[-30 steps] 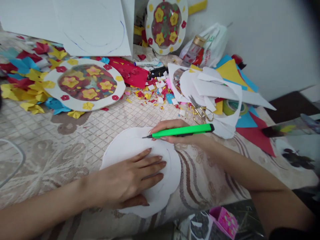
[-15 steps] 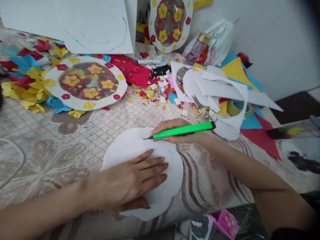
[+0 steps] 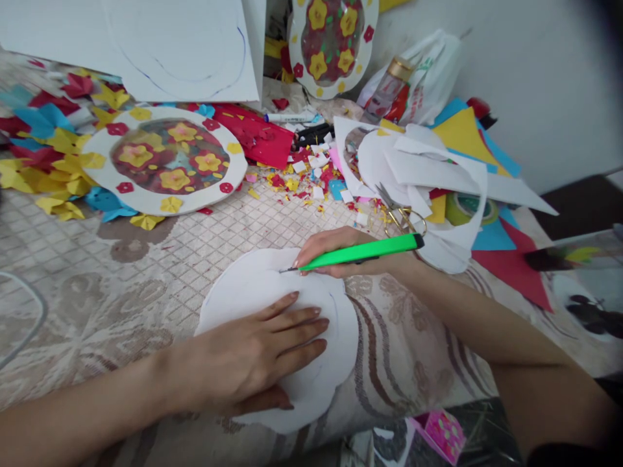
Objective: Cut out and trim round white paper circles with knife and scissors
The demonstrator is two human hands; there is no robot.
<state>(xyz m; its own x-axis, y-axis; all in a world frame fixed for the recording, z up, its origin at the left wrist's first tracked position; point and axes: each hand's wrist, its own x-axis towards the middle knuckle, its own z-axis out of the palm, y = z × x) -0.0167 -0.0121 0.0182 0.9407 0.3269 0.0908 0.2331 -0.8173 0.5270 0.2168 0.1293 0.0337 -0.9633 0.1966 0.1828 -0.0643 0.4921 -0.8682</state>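
A white scalloped sheet of paper or card point(image 3: 243, 285) lies on the patterned tablecloth in front of me, with faint pencil-like curves on it. My left hand point(image 3: 272, 350) rests flat on its middle, fingers stretched out and slightly spread. Above it, my right hand point(image 3: 331, 253) is closed around a green utility knife point(image 3: 365, 251), held almost level. The knife's thin blade tip meets the sheet near its upper edge. The right fingers partly hide the front of the knife.
Behind lie a decorated white oval frame point(image 3: 189, 201), folded paper flowers point(image 3: 63, 149) and tiny paper scraps point(image 3: 296, 181). At right are gold-handled scissors point(image 3: 402, 220), white offcuts point(image 3: 433, 172) and tape point(image 3: 470, 209). A jar point(image 3: 392, 87) stands by the wall; a cable point(image 3: 36, 318) lies left.
Both hands and the knife stay in nearly the same place on the white sheet. The view has shifted very slightly.
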